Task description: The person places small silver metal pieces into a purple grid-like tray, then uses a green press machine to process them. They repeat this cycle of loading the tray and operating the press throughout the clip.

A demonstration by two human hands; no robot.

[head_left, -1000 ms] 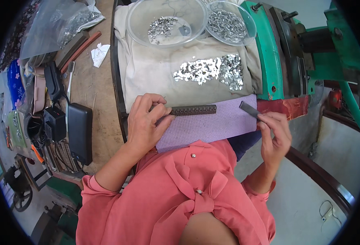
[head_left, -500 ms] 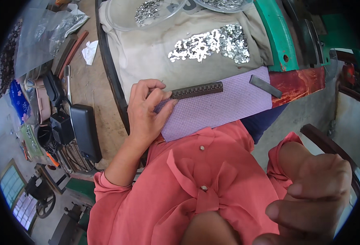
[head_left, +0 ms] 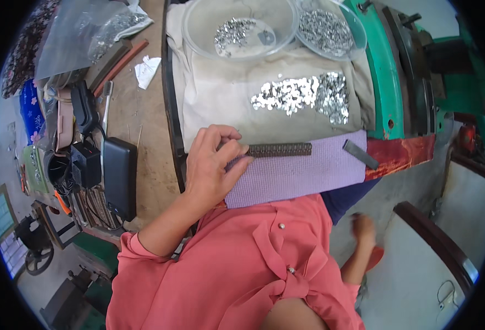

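My left hand (head_left: 212, 165) is closed on the left end of a dark notched metal bar (head_left: 281, 149), fingers and thumb pinching it. The bar lies along the far part of a purple woven mat (head_left: 286, 179). At the mat's right end rests a short, flat dark metal bar (head_left: 360, 154), apart from both hands. Low on the right, beside my pink shirt, is my right hand (head_left: 362, 228); motion smears its fingers. Beyond the notched bar, many small shiny metal pieces (head_left: 308, 94) are spread on a beige cloth (head_left: 215, 91).
Two clear plastic tubs (head_left: 237, 52) (head_left: 333, 33) with small metal parts stand at the back. A green machine frame (head_left: 384, 93) borders the right side. On the left, a wooden table (head_left: 151, 115) bears a black case (head_left: 120, 179), a toothbrush (head_left: 106, 99) and plastic bags (head_left: 69, 41).
My right hand has moved away from close in front, at the lower right, to farther down beside my shirt. My left hand stays on the notched bar, whose notched face appears rolled. The view has shifted.
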